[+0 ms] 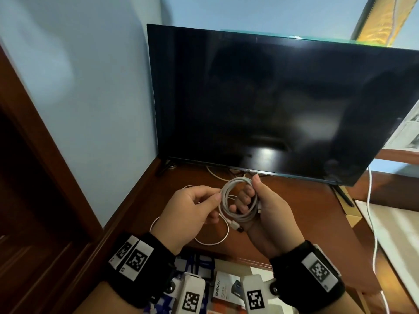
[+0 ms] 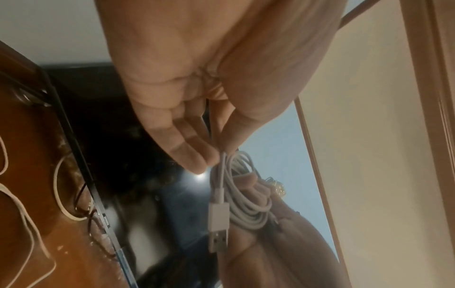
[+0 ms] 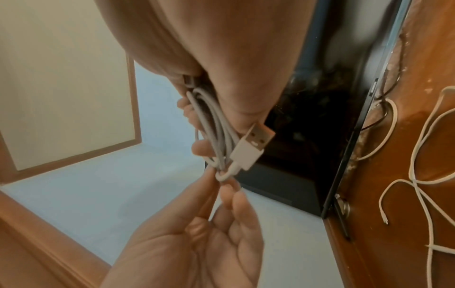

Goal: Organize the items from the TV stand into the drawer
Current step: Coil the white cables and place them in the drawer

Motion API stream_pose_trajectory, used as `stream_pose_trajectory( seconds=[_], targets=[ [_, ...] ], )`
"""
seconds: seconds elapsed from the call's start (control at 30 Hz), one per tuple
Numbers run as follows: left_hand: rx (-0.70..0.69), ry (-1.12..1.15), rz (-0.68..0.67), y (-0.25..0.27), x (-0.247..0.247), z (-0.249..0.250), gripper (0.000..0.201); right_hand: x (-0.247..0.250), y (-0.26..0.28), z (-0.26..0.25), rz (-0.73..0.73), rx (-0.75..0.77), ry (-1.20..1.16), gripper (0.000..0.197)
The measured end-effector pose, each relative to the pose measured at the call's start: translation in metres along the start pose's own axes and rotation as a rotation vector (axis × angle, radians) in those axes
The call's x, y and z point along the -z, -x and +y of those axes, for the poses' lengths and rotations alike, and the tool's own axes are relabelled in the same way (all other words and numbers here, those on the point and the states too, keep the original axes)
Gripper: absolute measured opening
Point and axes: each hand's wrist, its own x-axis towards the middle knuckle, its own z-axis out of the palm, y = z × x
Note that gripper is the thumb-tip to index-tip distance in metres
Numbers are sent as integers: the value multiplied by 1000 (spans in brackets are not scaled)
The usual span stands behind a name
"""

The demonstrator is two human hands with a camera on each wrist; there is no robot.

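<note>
Above the wooden TV stand [image 1: 294, 211] I hold a white USB cable wound into a coil [image 1: 238, 200]. My right hand [image 1: 251, 196] grips the coil, fingers through its middle and thumb on the outside. My left hand [image 1: 214, 200] pinches the cable at the coil's left edge. In the left wrist view the left hand [image 2: 219, 155] pinches the strand just above the USB plug [image 2: 218, 230], which hangs beside the coil [image 2: 246, 204]. From the right wrist, the right hand [image 3: 216, 124] wraps the coil, and the plug [image 3: 253, 144] sticks out.
A second loose white cable [image 1: 213, 239] lies on the stand under my hands. The black TV [image 1: 272, 98] stands close behind. Below the stand's front edge, a white box [image 1: 223, 288] and a blue patterned item [image 1: 195, 264] lie. Another white cord [image 1: 371, 223] hangs at the right.
</note>
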Motion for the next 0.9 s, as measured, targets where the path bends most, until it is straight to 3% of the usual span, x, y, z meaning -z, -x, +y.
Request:
stream_pose_trajectory(
  seconds=[0.2, 0.43, 0.67, 0.9],
  targets=[
    [64, 173, -4, 8, 6, 7, 16, 2, 5, -2, -16, -33, 8, 43],
    [67, 224, -85, 13, 10, 9, 31, 10, 7, -1, -61, -15, -10, 41],
    [165, 421, -64, 9, 17, 10, 39, 17, 7, 7, 65, 47, 383, 44],
    [287, 484, -140, 8, 27, 15, 38, 24, 8, 9, -70, 137, 653, 42]
  ],
)
